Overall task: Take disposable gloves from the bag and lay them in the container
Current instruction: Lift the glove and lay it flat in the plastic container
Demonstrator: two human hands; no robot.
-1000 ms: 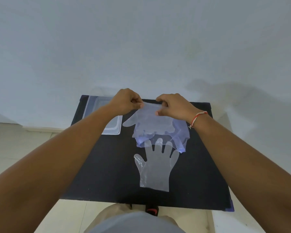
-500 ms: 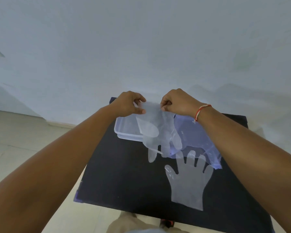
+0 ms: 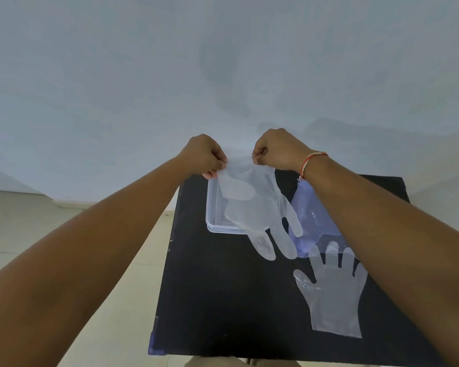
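Head view: a black surface (image 3: 223,300) fills the lower centre and right of the frame, its near left corner scuffed pale. Behind it, a plain pale wall (image 3: 170,75) takes up the whole upper half, with soft shadows above the hands. At lower left lies a cream tiled floor (image 3: 37,221), meeting the wall along a low skirting.

Just above centre, the left hand (image 3: 203,156) and the right hand (image 3: 276,151) are both clenched, each pinching one corner of the cuff of a clear disposable glove (image 3: 255,205). The glove hangs between them, fingers pointing down toward the lower right, and its body overlaps the clear plastic container (image 3: 213,207) that sits on the far left part of the surface. Whether the glove tips touch the surface cannot be told.

A red-and-white thread bracelet (image 3: 309,161) circles the right wrist. Under that forearm, at centre right, lies the bluish bag (image 3: 313,215), partly hidden by the arm. A second clear glove (image 3: 334,295) lies flat on the surface at lower right, fingers pointing away from the camera, its fingertips overlapping the near edge of the bag.
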